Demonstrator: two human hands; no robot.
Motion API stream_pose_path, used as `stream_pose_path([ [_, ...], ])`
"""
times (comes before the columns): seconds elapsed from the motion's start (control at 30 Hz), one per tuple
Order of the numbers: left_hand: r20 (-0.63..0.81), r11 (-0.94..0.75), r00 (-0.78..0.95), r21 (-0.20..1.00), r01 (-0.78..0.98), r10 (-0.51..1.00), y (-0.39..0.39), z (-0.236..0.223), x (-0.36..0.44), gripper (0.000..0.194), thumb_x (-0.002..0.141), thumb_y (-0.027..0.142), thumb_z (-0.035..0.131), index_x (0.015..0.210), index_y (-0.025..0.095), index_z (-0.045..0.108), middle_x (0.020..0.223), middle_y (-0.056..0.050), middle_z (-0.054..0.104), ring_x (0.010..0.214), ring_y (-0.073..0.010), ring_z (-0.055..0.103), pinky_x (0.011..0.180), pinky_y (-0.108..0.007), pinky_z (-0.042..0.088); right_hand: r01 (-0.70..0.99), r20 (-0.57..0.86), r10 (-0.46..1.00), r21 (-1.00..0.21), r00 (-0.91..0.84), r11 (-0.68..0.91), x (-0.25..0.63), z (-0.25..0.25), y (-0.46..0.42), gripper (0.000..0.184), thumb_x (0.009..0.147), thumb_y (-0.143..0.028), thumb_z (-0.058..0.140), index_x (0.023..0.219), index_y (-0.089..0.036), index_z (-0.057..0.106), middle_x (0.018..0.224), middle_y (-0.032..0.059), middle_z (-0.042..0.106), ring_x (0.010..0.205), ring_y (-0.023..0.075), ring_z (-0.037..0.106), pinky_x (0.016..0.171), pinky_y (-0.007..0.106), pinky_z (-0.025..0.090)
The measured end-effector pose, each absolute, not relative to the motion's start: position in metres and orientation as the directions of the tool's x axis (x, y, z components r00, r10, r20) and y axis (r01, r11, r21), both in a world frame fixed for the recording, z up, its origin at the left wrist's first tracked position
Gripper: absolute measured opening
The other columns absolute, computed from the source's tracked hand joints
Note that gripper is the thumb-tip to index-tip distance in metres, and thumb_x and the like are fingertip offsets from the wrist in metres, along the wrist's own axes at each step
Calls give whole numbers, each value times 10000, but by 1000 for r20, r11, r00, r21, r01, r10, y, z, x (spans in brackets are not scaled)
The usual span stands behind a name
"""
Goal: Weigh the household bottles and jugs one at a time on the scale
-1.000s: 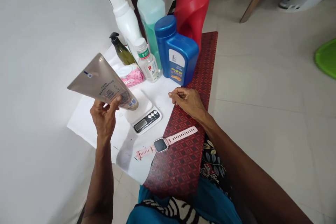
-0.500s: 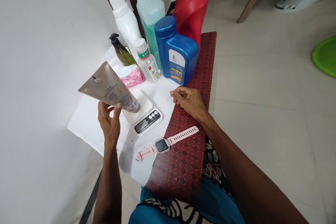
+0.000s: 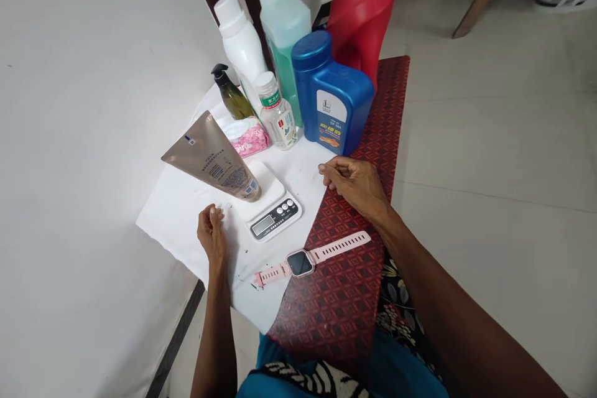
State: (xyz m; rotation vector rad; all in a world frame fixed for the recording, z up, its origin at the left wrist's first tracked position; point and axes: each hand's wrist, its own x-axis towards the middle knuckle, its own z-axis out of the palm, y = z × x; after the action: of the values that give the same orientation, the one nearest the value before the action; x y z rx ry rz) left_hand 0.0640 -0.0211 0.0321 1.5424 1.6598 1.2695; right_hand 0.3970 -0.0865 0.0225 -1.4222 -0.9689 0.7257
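A bronze squeeze tube (image 3: 212, 158) stands on its cap on a small white kitchen scale (image 3: 268, 189), its wide crimped end up. The scale's display is lit, but I cannot read it. My left hand (image 3: 212, 233) rests on the white paper just left of the scale, apart from the tube, with its fingers curled in and nothing in them. To the right of the scale lies my right hand (image 3: 352, 180), fingers folded and thumb pressed to them, with nothing visible in the grip. A pink-strapped smartwatch (image 3: 301, 263) is laid out flat nearer to me.
Behind the scale stand a blue bottle (image 3: 342, 106), a small clear bottle (image 3: 278, 118), a green-liquid bottle (image 3: 285, 31), a white bottle (image 3: 242, 43), a red bottle (image 3: 361, 6) and a dark pump bottle (image 3: 233, 96). A pink tissue pack (image 3: 252, 138) lies among them. The wall (image 3: 93, 137) borders the left.
My left hand has let go of the tube and dropped toward me onto the paper. The tube now stands on the scale by itself, and the display has lit up. My right hand stays put.
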Motion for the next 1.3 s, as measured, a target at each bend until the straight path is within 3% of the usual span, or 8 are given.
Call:
stream_pose_path([
  [0.17, 144, -86, -164, 945, 317, 976, -31, 61, 70, 613, 978, 715, 579, 1314, 206, 642, 1244, -147, 733, 1057, -233, 748, 907, -371, 577, 151, 104, 885, -988, 455, 39, 397, 23, -87, 478, 912, -651, 686, 703, -222, 663, 646, 39, 685, 555, 154, 564, 528, 296, 424],
  [0.33, 360, -340, 17, 864, 371, 933, -27, 105, 99, 848, 767, 553, 909, 1487, 293, 546, 1526, -149, 620, 1348, -294, 651, 1072, -441, 555, 143, 91, 879, -989, 469, 26, 395, 24, -86, 521, 870, -708, 719, 682, -226, 660, 642, 43, 678, 563, 164, 582, 532, 306, 436],
  [0.5, 285, -326, 164, 871, 367, 945, -9, 105, 134, 377, 799, 488, 872, 1039, 217, 768, 1088, -110, 815, 990, -278, 759, 912, -456, 597, 124, 51, 868, -992, 493, -13, 393, 24, -86, 546, 828, -762, 741, 703, -234, 682, 648, 55, 676, 553, 189, 584, 500, 328, 427],
  [0.57, 281, -324, 169, 883, 339, 945, -6, 102, 135, 300, 818, 466, 856, 956, 207, 795, 988, -95, 827, 899, -257, 759, 865, -431, 599, 122, 49, 869, -993, 493, -13, 393, 24, -86, 547, 808, -772, 759, 701, -241, 688, 646, 58, 673, 560, 204, 596, 491, 335, 432],
  [0.7, 359, -345, 3, 895, 283, 933, 12, 108, 96, 294, 793, 445, 865, 938, 198, 797, 986, -81, 833, 904, -243, 759, 878, -401, 601, 138, 43, 866, -990, 498, -30, 393, 24, -87, 512, 810, -742, 770, 665, -260, 677, 652, 62, 674, 579, 224, 616, 507, 358, 476],
  [0.8, 437, -351, -161, 853, 386, 885, 49, 117, 35, 374, 784, 473, 836, 1014, 182, 783, 1054, -88, 829, 984, -255, 754, 889, -382, 599, 140, 25, 867, -989, 498, -51, 393, 23, -86, 496, 796, -739, 779, 680, -265, 690, 653, 67, 677, 576, 231, 618, 492, 365, 486],
  [1.0, 414, 19, -463, 729, 684, 783, 140, 117, -83, 271, 801, 338, 763, 982, 141, 720, 976, -77, 785, 860, -218, 697, 795, -315, 540, 180, 78, 864, -983, 498, -15, 391, 24, -83, 489, 806, -691, 824, 622, -258, 693, 621, 113, 684, 531, 228, 614, 462, 368, 469],
  [1.3, 382, 127, -535, 714, 688, 753, 192, 102, -130, 244, 802, 357, 776, 861, 189, 609, 868, -32, 681, 907, -226, 651, 928, -361, 521, 244, 67, 854, -967, 516, -72, 387, 25, -81, 538, 808, -780, 743, 671, -262, 687, 631, 64, 683, 538, 216, 581, 503, 366, 454],
])
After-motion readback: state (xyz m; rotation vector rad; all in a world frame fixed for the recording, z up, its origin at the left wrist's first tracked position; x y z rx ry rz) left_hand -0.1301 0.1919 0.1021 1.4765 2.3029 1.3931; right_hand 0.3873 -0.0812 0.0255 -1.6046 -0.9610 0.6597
